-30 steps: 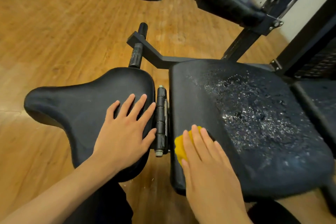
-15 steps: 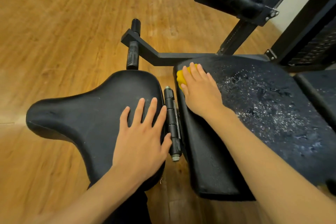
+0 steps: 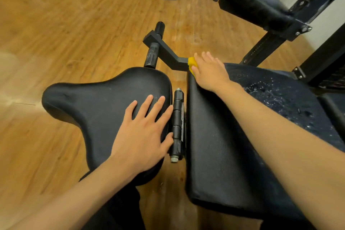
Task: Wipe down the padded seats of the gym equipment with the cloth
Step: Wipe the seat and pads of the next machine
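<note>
Head view. The right hand [image 3: 209,71] lies flat with its fingers extended. It presses the yellow cloth [image 3: 192,62] onto the far left corner of the large seat pad [image 3: 214,145], just beside the black handle bracket [image 3: 168,52]. Only a crumpled edge of the cloth shows past the thumb side of the hand. The left hand [image 3: 141,132], fingers spread and straight, rests palm-down on the smaller saddle-shaped pad [image 3: 97,102], close to the hinge [image 3: 177,123] between the two pads, and holds nothing. The left strip of the large pad looks matt and free of drops, so it is probably wiped. The right part carries a wide scatter of wet droplets [image 3: 283,95] and is evidently still to be cleaned. The saddle-shaped pad shows faint pale marks, and whether it has been wiped cannot be told. The raised pad [image 3: 250,0] at upper right also remains. The task seems less than half done.
</note>
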Motion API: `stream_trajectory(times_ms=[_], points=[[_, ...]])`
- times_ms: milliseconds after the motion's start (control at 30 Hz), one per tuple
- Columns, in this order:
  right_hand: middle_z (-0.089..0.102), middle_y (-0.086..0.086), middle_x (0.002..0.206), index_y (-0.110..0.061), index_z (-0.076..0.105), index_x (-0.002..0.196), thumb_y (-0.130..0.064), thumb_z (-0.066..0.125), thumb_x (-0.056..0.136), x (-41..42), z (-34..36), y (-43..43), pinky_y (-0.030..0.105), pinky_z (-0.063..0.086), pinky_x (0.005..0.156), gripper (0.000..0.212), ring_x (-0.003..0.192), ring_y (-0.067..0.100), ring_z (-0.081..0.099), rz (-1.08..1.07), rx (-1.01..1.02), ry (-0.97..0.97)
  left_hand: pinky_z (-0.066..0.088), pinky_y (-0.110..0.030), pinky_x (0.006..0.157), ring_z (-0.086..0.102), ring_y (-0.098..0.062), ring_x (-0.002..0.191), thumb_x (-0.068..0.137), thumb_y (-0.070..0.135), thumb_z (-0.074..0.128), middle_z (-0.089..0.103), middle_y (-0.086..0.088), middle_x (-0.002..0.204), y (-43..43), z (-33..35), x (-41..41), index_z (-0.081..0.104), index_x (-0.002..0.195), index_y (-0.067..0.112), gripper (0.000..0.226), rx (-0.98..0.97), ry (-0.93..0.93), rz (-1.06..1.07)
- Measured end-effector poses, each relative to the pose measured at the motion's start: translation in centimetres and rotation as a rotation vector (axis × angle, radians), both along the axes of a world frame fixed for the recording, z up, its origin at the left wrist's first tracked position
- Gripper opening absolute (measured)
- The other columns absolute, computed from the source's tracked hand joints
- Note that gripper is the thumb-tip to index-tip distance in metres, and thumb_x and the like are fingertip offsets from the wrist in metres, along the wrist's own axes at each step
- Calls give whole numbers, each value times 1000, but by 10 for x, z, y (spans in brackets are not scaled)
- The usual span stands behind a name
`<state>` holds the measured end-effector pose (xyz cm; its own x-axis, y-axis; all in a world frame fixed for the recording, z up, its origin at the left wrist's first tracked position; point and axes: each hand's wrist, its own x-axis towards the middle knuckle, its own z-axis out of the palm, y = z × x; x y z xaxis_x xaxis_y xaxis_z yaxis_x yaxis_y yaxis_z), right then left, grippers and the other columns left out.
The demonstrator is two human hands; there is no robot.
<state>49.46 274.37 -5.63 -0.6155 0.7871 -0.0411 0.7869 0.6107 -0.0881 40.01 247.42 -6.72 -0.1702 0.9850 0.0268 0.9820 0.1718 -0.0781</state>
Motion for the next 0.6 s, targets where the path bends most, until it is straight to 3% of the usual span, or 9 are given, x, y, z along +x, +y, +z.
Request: stream_trajectory(times_ms=[100,200,367,600], points=[[25,12,161,-15,21,156,-38,29,107,1,0,1,45,19,119,55,151,28,16,17,33,15,16,-53,123,14,-24,157,97,63,22,22,1,168,0,1,0,28,159,33,70,4,-6,13],[8,11,166,-17,18,157,-35,32,106,26,-4,-45,44,13,121,56,153,27,6,23,34,31,18,-53,123,16,-24,156,96,62,23,25,1,167,-1,2,0,30,159,33,70,11,-5,14],[5,6,167,-21,16,158,-35,29,104,85,-1,-165,41,11,122,57,154,24,4,18,-42,54,22,-54,121,25,-27,153,95,61,25,33,-2,164,-1,2,2,37,156,31,69,29,2,17],[32,3,160,-25,39,150,-37,19,96,127,-5,-267,40,28,119,59,148,22,29,-29,14,133,23,-54,120,25,-30,153,95,63,25,34,-5,163,0,0,3,37,156,29,71,41,17,2]])
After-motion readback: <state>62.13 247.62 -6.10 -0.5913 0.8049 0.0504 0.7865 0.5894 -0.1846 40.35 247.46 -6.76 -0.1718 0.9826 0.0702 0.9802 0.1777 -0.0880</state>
